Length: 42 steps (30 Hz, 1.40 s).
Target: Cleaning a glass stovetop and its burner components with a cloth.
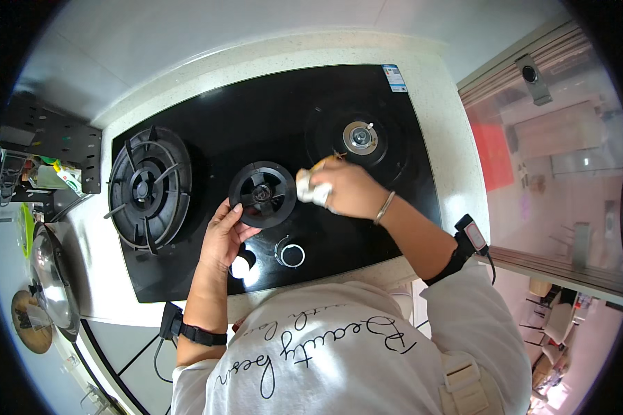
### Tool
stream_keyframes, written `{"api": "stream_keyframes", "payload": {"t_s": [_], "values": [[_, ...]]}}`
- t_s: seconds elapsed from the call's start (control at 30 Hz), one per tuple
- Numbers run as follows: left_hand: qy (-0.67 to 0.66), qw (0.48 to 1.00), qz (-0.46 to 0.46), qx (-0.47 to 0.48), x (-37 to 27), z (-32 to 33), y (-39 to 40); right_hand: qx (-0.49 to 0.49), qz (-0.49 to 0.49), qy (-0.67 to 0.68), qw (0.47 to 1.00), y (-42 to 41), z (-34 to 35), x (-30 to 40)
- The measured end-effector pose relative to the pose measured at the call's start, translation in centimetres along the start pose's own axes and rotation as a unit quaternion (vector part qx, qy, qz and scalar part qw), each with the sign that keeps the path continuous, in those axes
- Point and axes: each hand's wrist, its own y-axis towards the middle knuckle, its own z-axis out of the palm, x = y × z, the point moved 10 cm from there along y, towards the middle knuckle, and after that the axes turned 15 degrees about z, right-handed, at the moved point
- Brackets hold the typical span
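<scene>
My left hand [227, 230] grips the lower left rim of a round black gas burner part [262, 194], held up over the black glass cooktop [228, 124]. Just right of that part, my right hand [350, 188] is closed on a crumpled white and yellowish cloth [314, 187]. Beyond the right hand lies an exposed metal burner base [361, 137] with no grate over it. On the left of the cooktop, a black pan support [150, 189] stands around the other burner. Two control knobs are near the front edge, one of them a ringed knob [292, 255] below the burner part.
A pale countertop [449, 155] frames the cooktop, with a wall behind. At the left are a black perforated rack [91, 155], a bottle [68, 178] and a domed metal pan lid [57, 282]. A glass sliding door [550, 155] stands to the right.
</scene>
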Motion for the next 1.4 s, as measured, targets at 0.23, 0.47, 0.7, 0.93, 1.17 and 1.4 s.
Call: {"api": "stream_keyframes", "payload": {"t_s": [0.23, 0.47, 0.7, 0.93, 1.17, 1.4], "values": [[0.002, 1.0, 0.002, 0.005, -0.1, 0.3, 0.0, -0.14, 0.167, -0.16, 0.963, 8.8, -5.4, -5.8], [0.013, 1.0, -0.006, -0.001, 0.2, -0.3, -0.4, -0.244, 0.021, -0.083, 0.966, 3.7, -1.4, -0.6], [0.014, 1.0, 0.003, -0.02, 0.0, -0.5, -0.3, -0.205, 0.038, -0.078, 0.975, -4.2, -3.2, -3.0], [0.0, 1.0, 0.007, -0.001, 0.1, -0.5, -0.1, -0.184, 0.29, -0.222, 0.912, -3.8, -10.0, -13.0], [0.02, 1.0, 0.008, -0.003, -0.1, -0.5, -0.4, -0.11, -0.019, -0.049, 0.993, 6.3, -10.8, -8.7], [0.032, 0.999, 0.002, -0.04, 0.0, -0.4, -0.5, 0.072, 0.096, -0.265, 0.957, 8.5, -7.3, -10.9]]}}
